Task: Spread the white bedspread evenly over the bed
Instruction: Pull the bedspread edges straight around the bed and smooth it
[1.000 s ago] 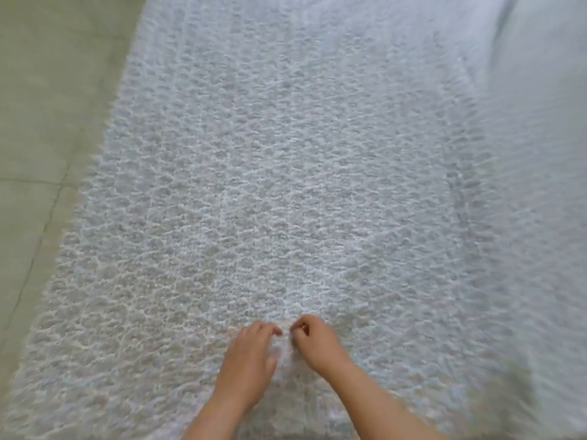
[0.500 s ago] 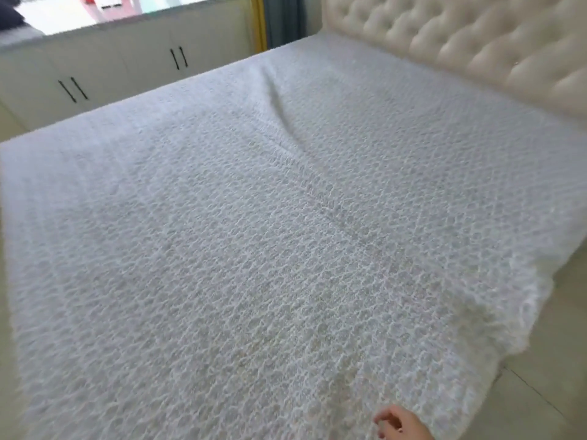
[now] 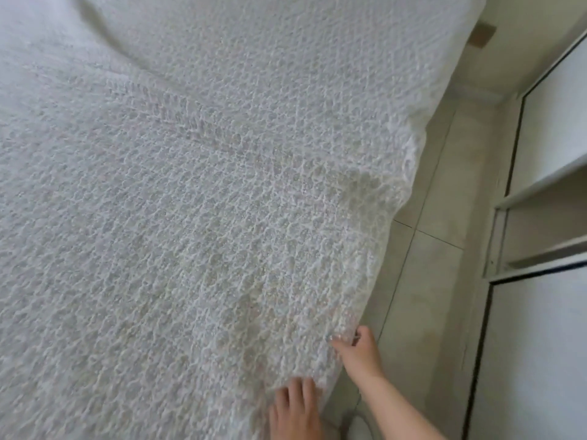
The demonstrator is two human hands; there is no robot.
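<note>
We are evening the overhang: right grip (image 3: 358, 348) pinches the white bedspread (image 3: 222, 217) edge, left grip (image 3: 295, 411) lies flat; next, likely tug outward.

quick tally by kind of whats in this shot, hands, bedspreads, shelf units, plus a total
hands: 2 (left hand flat on the cloth, right hand pinching its edge)
white bedspread: 1
shelf unit: 1
total: 4
</note>
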